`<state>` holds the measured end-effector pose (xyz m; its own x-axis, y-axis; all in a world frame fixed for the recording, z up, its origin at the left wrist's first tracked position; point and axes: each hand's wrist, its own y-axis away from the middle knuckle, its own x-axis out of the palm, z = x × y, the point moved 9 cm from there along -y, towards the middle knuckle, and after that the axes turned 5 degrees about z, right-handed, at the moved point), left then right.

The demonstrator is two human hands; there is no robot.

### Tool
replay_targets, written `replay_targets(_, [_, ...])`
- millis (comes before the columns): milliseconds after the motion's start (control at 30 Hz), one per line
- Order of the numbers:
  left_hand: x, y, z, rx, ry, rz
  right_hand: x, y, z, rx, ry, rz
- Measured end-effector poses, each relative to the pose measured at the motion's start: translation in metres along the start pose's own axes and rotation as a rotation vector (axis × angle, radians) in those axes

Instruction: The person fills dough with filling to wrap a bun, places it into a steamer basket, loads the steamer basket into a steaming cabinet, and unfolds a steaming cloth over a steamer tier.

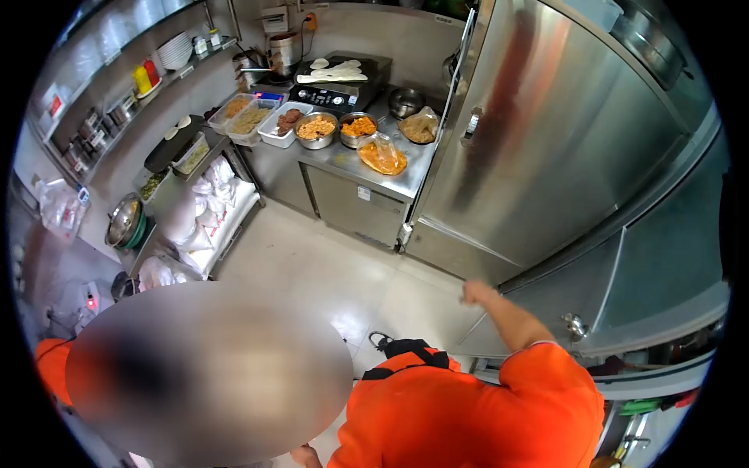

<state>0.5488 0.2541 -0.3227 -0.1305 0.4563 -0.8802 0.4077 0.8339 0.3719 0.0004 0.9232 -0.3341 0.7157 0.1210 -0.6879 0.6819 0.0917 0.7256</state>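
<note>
My right hand (478, 292) is held out over the floor in front of the steel cabinet. Its fingers look curled into a loose fist, slightly blurred, with nothing visible in them. At the bottom edge, only part of my left hand (306, 455) shows, beside the orange shirt (468, 409); its fingers are mostly hidden. Neither hand touches the counter. The tall steel refrigerator-like cabinet (538, 148) is nearest to my right hand. A black shoe (380, 340) shows on the floor below.
The steel counter (351, 165) bears metal bowls of orange food (316, 129), plastic tubs (248, 123), a bagged orange item (382, 156) and a cooker (335, 90) with pale dough pieces. White bags (211, 214) fill a left shelf. A blurred patch (211, 374) hides the lower left, beside an orange sleeve (53, 370).
</note>
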Motion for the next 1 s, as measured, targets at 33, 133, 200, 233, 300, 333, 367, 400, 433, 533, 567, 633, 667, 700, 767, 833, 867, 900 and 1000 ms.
replay_targets(33, [0.000,0.000,-0.002,-0.011,0.017,-0.012,-0.090,0.028,0.011,0.080,-0.125,-0.251])
replay_targets(133, [0.000,0.000,0.004,-0.072,0.103,-0.071,-0.283,0.057,-0.001,-0.084,-0.564,-0.970])
replay_targets(200, [-0.007,0.004,-0.001,-0.109,0.177,-0.107,-0.381,0.101,-0.011,-0.018,-0.680,-1.271])
replay_targets(233, [-0.010,0.007,0.002,-0.136,0.226,-0.133,-0.418,0.118,-0.013,-0.020,-0.723,-1.338])
replay_targets(300, [-0.012,0.020,0.021,-0.238,0.322,-0.193,-0.468,0.124,-0.017,0.096,-0.726,-1.311])
replay_targets(333, [-0.012,0.030,0.035,-0.321,0.309,-0.201,-0.481,0.117,-0.019,0.127,-0.691,-1.325])
replay_targets(367, [-0.012,0.041,0.046,-0.404,0.297,-0.206,-0.493,0.110,-0.023,0.158,-0.657,-1.338])
replay_targets(400, [-0.017,0.052,0.047,-0.345,0.184,-0.227,-0.502,0.088,-0.038,0.165,-0.717,-1.332])
replay_targets(433, [-0.017,0.059,0.054,-0.349,0.273,-0.241,-0.513,0.075,-0.044,0.013,-0.623,-1.326])
replay_targets(533, [-0.014,0.100,0.067,-0.522,0.309,-0.215,-0.531,-0.065,-0.163,-0.181,-0.653,-1.436])
replay_targets(567, [-0.012,0.114,0.071,-0.562,0.376,-0.156,-0.534,-0.052,-0.187,-0.039,-0.617,-1.416])
replay_targets(633, [0.002,0.148,0.091,-0.661,0.430,-0.115,-0.523,-0.018,-0.179,0.176,-0.654,-1.342])
replay_targets(667, [0.012,0.152,0.094,-0.676,0.462,-0.054,-0.518,-0.009,-0.173,0.213,-0.667,-1.333])
replay_targets(700, [0.008,0.164,0.086,-0.703,0.465,-0.065,-0.520,-0.017,-0.166,0.243,-0.665,-1.305])
replay_targets(767, [0.043,0.203,0.106,-0.853,0.692,0.006,-0.520,-0.014,-0.157,0.273,-0.674,-1.293])
replay_targets(833, [0.067,0.227,0.118,-0.915,0.719,0.070,-0.520,-0.014,-0.151,0.287,-0.682,-1.291])
replay_targets(867, [0.077,0.231,0.121,-0.967,0.736,0.132,-0.519,-0.015,-0.147,0.292,-0.689,-1.291])
replay_targets(900, [0.079,0.232,0.122,-0.964,0.748,0.137,-0.520,-0.015,-0.143,0.295,-0.692,-1.302])
replay_targets(1000, [0.056,0.220,0.111,-0.810,0.325,0.092,-0.516,-0.023,-0.135,0.280,-0.724,-1.321])
